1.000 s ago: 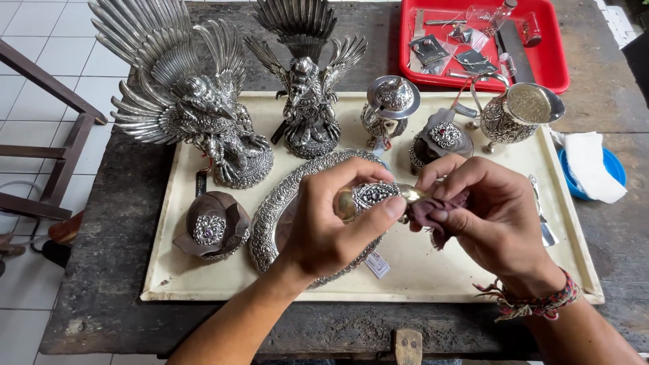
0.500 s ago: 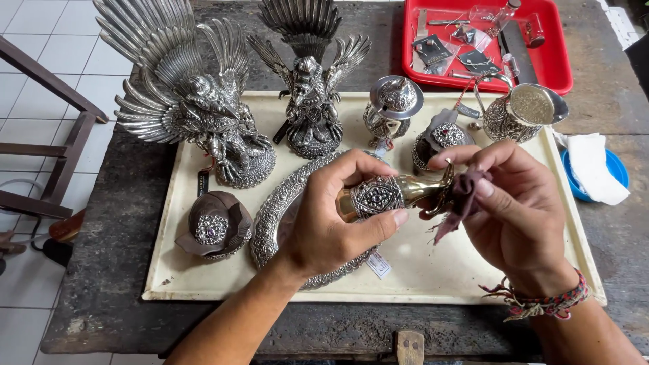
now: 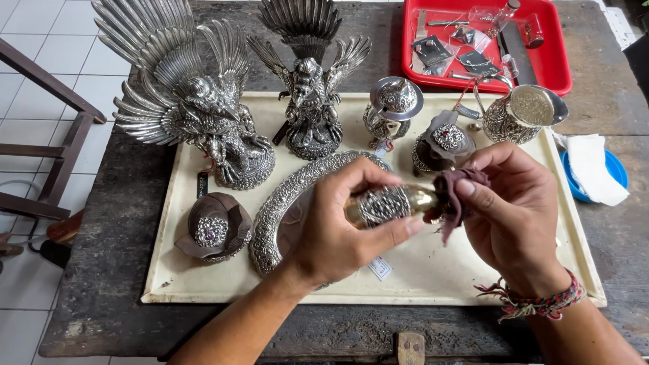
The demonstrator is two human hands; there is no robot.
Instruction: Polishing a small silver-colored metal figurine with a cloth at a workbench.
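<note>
Over the cream tray (image 3: 203,287), centre frame: left hand (image 3: 338,233) closed around a small ornate piece (image 3: 389,205) — brass-coloured body, embossed silver band round the middle, held roughly level above the tray. Grip: thumb underneath, fingers curled over the top, firm hold. Right hand (image 3: 517,216) pinches a dark reddish-brown cloth (image 3: 454,196) against the piece's right end; fingers closed on the cloth, a loose tail hanging down. Braided red bracelet (image 3: 537,304) on that wrist.

Left to right on the tray: large silver winged bird figure (image 3: 196,101), dark brown domed piece with a silver jewelled rosette (image 3: 215,228), curved embossed silver plate (image 3: 284,203) partly under the left hand, second winged silver figure (image 3: 311,88), small lidded silver pot (image 3: 393,108), another dark piece with a red-stone rosette (image 3: 441,143), silver cup with handle (image 3: 520,113).

Tabletop (image 3: 101,270): dark, weathered wood. Red tray (image 3: 551,61) of small bits at the back right, blue dish (image 3: 615,169) with a white cloth (image 3: 591,165) at the right edge.

Room: pale tiled floor (image 3: 40,40) at left, dark wooden chair frame (image 3: 47,128) on it.
</note>
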